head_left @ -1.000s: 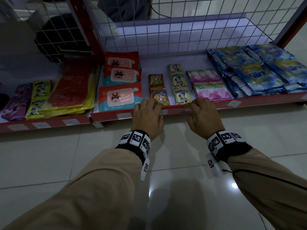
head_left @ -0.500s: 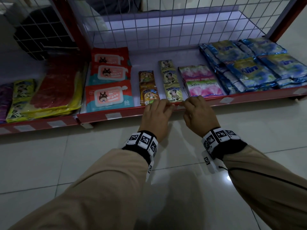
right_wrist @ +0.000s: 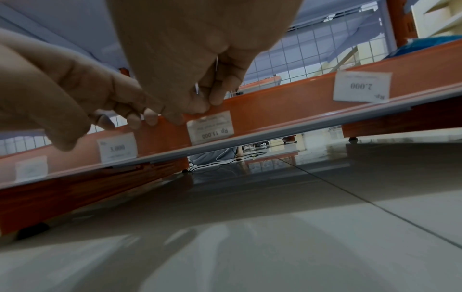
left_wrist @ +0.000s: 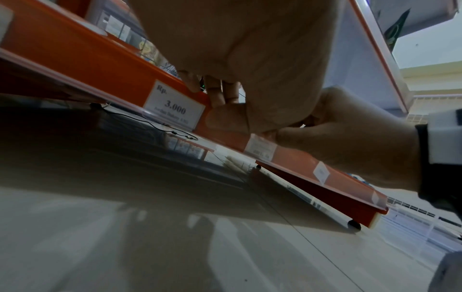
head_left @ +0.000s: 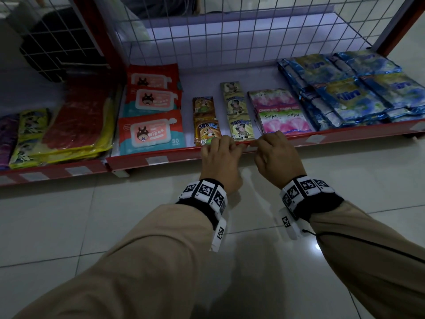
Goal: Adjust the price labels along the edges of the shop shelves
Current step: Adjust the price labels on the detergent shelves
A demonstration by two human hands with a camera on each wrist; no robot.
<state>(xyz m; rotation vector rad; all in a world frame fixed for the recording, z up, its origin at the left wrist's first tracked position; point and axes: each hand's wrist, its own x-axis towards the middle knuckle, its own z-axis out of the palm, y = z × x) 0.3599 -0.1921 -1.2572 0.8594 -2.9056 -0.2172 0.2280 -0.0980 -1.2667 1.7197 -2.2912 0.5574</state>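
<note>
Pinching: my right hand (right_wrist: 190,65) grips the 11.000 label (right_wrist: 211,127) top edge.
Left hand (head_left: 220,162): fingers curled on shelf edge (head_left: 345,134), apparently.
Wrist view: reads prices; head cannot.

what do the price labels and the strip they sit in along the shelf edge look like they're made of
Price labels: probably thin matte white paper, with printed black figures and slightly uneven edges.
Strip: seems a glossy clear plastic cover over the orange shelf edge; it reflects light, with a pale lip below.
</note>
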